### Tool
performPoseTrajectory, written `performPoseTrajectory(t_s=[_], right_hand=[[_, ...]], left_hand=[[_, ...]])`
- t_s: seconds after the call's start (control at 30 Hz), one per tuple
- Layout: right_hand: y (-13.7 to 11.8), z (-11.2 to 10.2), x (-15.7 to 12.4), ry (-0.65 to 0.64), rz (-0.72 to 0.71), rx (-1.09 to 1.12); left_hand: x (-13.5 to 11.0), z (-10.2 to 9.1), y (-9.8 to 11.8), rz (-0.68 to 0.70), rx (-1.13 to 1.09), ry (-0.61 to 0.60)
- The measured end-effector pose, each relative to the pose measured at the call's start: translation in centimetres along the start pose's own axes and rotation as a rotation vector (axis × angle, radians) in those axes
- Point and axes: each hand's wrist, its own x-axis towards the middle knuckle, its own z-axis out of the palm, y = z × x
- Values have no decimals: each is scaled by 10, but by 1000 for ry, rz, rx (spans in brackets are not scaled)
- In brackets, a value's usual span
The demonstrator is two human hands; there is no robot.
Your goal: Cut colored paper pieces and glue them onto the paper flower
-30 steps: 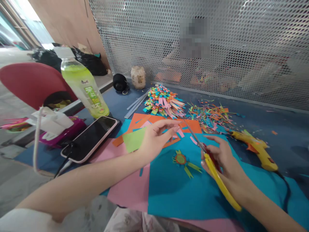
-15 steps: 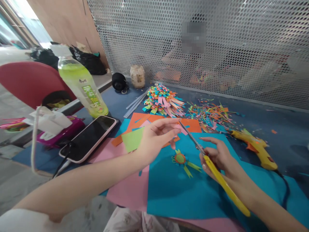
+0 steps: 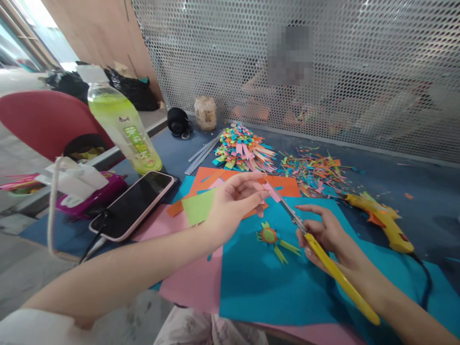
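"Holding what was the right hand [image 3: 330,244] found?"

"A pair of scissors [image 3: 319,250] was gripped in it, with a yellow handle slanted down toward the near right and the blades pointed toward the far left. The index finger was stretched out beside the blades."

"And the left hand [image 3: 237,203]?"

"It was held narrow, with a small pink strip [image 3: 273,192] pinched at the thumb and fingertips. The strip was met by the scissor tips; whether it was caught between the blades could not be told."

"Where was this done?"

"Above sheets of paper on the table [image 3: 388,177]. A blue sheet [image 3: 273,287] was spread on the near side, with a pink sheet [image 3: 194,282] to its left. An orange sheet [image 3: 287,186] was laid farther off, and a green piece [image 3: 197,208] was partly hidden by the left hand."

"Was anything set on the blue sheet?"

"A small paper rosette [image 3: 269,235] with green tails was placed there, between the hands and a little nearer."

"And around it?"

"A heap of fringed paper [image 3: 244,151] was seen on the far side, with loose scraps [image 3: 312,167] to its right. A yellow glue gun [image 3: 383,218] was laid at the right; a phone [image 3: 136,206] and a bottle [image 3: 125,124] were kept at the left."
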Motion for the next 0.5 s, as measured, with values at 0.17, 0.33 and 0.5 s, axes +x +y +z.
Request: performPoseTrajectory(t_s=[0.17,0.33,0.5], right_hand=[[-1,0,0,-3,14,26],[-1,0,0,-23,33,53],[-1,1,0,-14,44,44]], left_hand=[[0,0,0,-29,-30,-12],[-1,1,0,-60,-28,-14],[-1,2,1,-77,-10,-6]])
